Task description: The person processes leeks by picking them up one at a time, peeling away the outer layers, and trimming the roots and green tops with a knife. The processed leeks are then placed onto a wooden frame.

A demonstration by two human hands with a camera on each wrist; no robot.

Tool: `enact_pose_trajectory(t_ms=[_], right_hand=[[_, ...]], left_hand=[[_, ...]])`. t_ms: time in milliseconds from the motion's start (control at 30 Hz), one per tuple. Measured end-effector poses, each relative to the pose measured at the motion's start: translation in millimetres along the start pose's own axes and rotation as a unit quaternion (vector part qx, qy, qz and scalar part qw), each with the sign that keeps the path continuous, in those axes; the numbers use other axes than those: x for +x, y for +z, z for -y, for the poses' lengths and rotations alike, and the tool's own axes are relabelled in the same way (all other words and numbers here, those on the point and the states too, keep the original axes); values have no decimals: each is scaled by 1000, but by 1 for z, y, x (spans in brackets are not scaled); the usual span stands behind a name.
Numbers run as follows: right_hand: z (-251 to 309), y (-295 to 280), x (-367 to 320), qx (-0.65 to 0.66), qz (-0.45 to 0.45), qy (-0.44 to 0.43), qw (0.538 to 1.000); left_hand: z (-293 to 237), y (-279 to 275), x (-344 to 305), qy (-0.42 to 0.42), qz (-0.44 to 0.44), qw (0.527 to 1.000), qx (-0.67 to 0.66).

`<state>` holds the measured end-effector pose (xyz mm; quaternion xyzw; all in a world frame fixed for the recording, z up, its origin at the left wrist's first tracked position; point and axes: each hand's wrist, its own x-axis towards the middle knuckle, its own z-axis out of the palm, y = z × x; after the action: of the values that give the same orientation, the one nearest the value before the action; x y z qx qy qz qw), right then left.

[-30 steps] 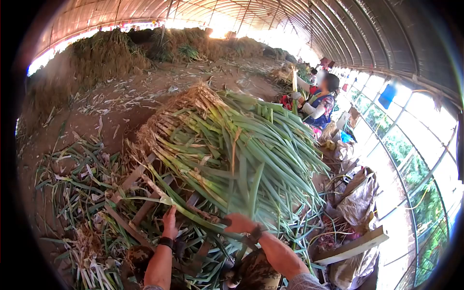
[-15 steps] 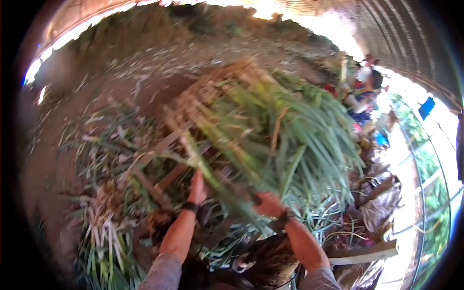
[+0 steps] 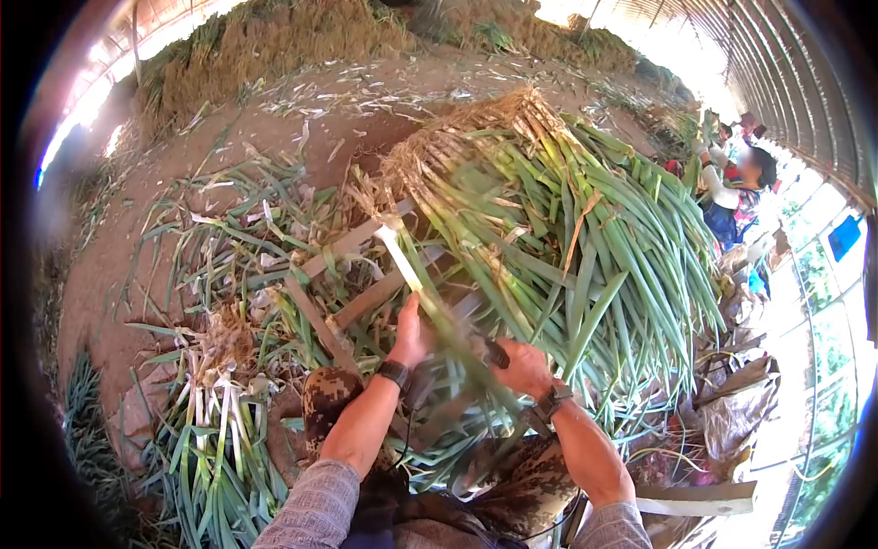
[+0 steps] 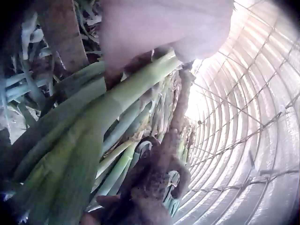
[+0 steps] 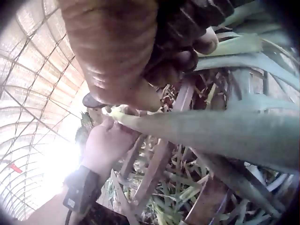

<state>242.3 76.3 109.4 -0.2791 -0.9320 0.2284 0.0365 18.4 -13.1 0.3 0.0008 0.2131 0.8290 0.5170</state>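
Note:
A long green onion (image 3: 400, 261) slants up in front of me, with its white stalk and roots at the far end. My left hand (image 3: 410, 340) grips it, fingers curled round the stalk in the left wrist view. My right hand (image 3: 528, 369) is beside the leaves and holds a tool by its dark, ridged handle (image 5: 194, 21); the tool's kind is not clear. In the right wrist view, the broad green leaves (image 5: 220, 136) pass just below that hand. A large heap of green onions (image 3: 585, 229), roots pointing away, lies beyond both hands.
Wooden slats (image 3: 366, 302) stand beside the left hand. At lower left lies a bunch of white-stalked onions (image 3: 219, 430). Trimmed leaves litter the ground (image 3: 165, 229). Another person (image 3: 732, 197) sits at the far right, near sacks (image 3: 736, 403) and a pale board (image 3: 700, 499).
The head view has shifted, so the heap appears farther right. The onion's stalk now points more upright and shows bare white, where a loose pale strip hung by the left hand before.

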Motion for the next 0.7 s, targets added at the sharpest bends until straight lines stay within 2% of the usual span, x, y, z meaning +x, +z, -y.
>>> enact_pose_trajectory(t_ms=[33, 100, 133, 200, 300, 367, 400, 433, 500, 567, 600, 633, 700], right_hand=[[-1, 0, 1, 7, -23, 0, 1000], [-1, 1, 2, 6, -26, -14, 1000], [1, 1, 3, -7, -28, -9, 1000], [5, -2, 8, -19, -32, -9, 999], [20, -9, 13, 50, -77, -6, 996], [37, -19, 15, 37, -89, -34, 995], [39, -19, 18, 39, -94, -36, 994], [40, -17, 23, 43, -127, -37, 990], [39, -17, 25, 50, -165, -39, 984], [41, -17, 26, 38, -109, -84, 990], [48, -23, 25, 44, -94, -47, 993], [50, -22, 26, 47, -97, -51, 993], [51, -23, 27, 38, -126, -75, 988]], left_hand=[[-4, 6, -4, 1, -1, 1000, 0], [-10, 12, -5, 29, -62, 992, 109], [-10, 7, -3, 92, -70, 970, 216], [-10, 7, -1, 121, -68, 956, 257], [-23, 12, -7, 152, -56, 926, 341], [-36, 14, -14, 76, 35, 903, 421], [-38, 18, -17, 108, 56, 905, 408], [-41, 22, -20, 112, 59, 903, 411], [-52, 27, -30, 40, 19, 917, 396], [-54, 10, -21, 50, -44, 924, 378], [-62, 27, -36, 39, -4, 916, 399], [-67, 33, -44, 25, 36, 907, 419], [-73, 35, -48, 12, 37, 912, 408]])
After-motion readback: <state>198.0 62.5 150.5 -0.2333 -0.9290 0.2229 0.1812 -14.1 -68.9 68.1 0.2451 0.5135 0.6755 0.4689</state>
